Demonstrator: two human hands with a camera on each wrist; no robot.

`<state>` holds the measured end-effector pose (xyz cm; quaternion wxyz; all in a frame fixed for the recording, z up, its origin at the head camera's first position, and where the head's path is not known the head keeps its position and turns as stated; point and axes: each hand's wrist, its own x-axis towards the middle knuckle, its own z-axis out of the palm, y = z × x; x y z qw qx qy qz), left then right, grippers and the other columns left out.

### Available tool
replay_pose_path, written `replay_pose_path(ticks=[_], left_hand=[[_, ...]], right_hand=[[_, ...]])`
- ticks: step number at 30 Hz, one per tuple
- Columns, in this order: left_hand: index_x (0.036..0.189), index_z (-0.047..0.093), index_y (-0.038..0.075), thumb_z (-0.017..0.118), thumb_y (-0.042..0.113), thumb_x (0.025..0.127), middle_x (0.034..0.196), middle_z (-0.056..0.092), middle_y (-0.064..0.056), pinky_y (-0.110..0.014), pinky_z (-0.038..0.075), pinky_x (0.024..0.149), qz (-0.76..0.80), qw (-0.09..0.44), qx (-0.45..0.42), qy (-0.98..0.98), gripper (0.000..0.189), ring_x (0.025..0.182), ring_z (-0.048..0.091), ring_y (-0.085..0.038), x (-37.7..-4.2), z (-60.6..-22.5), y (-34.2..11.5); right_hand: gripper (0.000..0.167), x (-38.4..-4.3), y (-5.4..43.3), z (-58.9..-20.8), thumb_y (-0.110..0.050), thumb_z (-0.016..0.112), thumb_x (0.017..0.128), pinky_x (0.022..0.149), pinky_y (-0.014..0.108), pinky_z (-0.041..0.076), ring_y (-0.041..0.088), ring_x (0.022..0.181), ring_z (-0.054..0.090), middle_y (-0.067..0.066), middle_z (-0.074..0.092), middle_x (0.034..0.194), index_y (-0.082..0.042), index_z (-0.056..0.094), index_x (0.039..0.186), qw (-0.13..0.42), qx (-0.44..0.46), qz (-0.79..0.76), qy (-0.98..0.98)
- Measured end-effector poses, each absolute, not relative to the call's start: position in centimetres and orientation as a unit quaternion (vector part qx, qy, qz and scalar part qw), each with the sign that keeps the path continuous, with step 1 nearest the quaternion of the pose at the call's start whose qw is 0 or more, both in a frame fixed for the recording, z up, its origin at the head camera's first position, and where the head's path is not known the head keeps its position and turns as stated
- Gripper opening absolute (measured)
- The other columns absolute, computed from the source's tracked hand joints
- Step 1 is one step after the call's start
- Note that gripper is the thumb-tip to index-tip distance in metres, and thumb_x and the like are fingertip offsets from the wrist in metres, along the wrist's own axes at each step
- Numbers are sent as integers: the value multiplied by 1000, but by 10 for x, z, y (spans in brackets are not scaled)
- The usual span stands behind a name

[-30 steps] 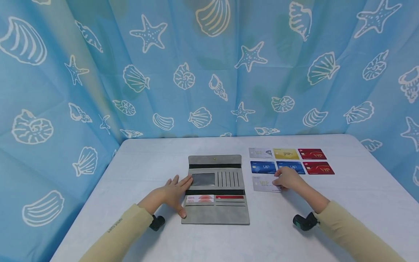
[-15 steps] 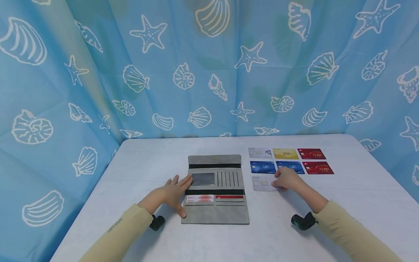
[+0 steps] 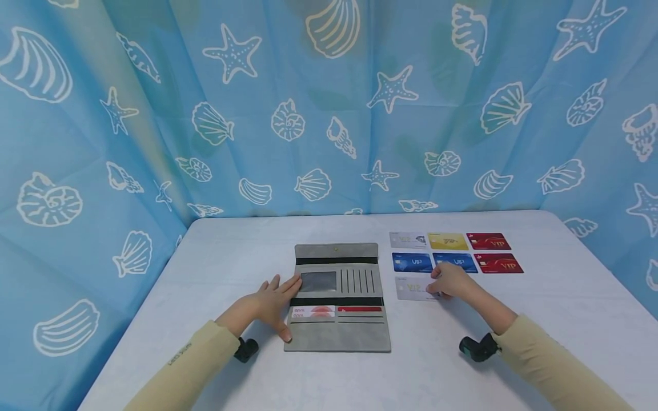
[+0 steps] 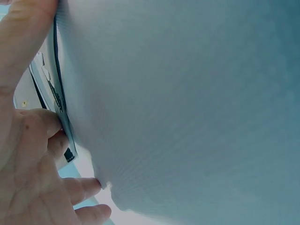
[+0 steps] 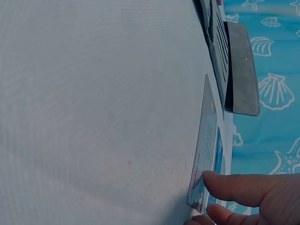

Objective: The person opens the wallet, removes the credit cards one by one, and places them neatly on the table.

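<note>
A grey wallet lies unfolded on the table, a pink-and-white card and a red card showing in its lower slots. My left hand rests with spread fingers along the wallet's left edge; the left wrist view shows fingers by that edge. To the right of the wallet, my right hand pinches the right end of a silver VIP card. In the right wrist view the thumb lies on the card's face and the other fingers are at its edge, partly hidden.
Beyond the silver card are two rows of cards: another silver card, a gold card, two blue cards and two red VIP cards. A blue shell-patterned curtain hangs behind the white table.
Both hands keep their places, left on the wallet and right at the silver card. Only a very slight sideways shift of the whole view shows.
</note>
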<state>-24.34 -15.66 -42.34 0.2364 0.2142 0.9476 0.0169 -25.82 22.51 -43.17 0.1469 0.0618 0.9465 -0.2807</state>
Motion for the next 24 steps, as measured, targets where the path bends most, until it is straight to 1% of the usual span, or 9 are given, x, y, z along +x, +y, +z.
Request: replay_pose_path(ticks=[5,9,12,17,20,24], left_hand=[[148,9,12,80,49,58,155,1,-2,-54,7,110,16,239,211,948,120,138,2,-40,-243,-423,-156],[148,9,13,80,50,57,155,1,-2,-55,7,110,17,240,210,948,121,138,2,-41,-244,-425,-156],[148,9,13,80,50,57,155,1,-2,-54,7,110,17,240,210,947,121,138,2,-41,-244,-426,-157],[148,9,12,80,50,58,155,1,-3,-54,8,110,16,236,219,946,121,138,2,-41,-242,-426,-159],[148,9,11,80,50,58,155,1,-3,-54,8,110,16,234,224,946,121,138,2,-41,-242,-425,-160],[148,9,11,80,50,58,155,1,-3,-54,8,110,15,233,223,946,121,138,2,-41,-242,-424,-159]], right_hand=[[33,-255,224,-431,-12,69,79,57,26,49,21,69,54,20,53,88,6,50,100,139,63,-296,943],[31,-253,220,-428,-13,67,80,60,27,50,22,72,54,20,55,91,6,53,101,134,42,-301,943],[28,-250,214,-425,-13,66,82,60,27,50,21,70,53,17,55,90,5,56,101,137,18,-307,942],[20,-241,199,-425,-12,66,82,56,25,47,17,62,50,9,57,81,2,61,96,150,-9,-329,932],[16,-237,190,-425,-12,65,83,55,25,46,17,61,50,6,56,75,0,62,94,154,-22,-339,928],[15,-234,179,-425,-12,65,83,53,25,45,16,58,50,4,54,72,-2,62,93,157,-38,-347,924]])
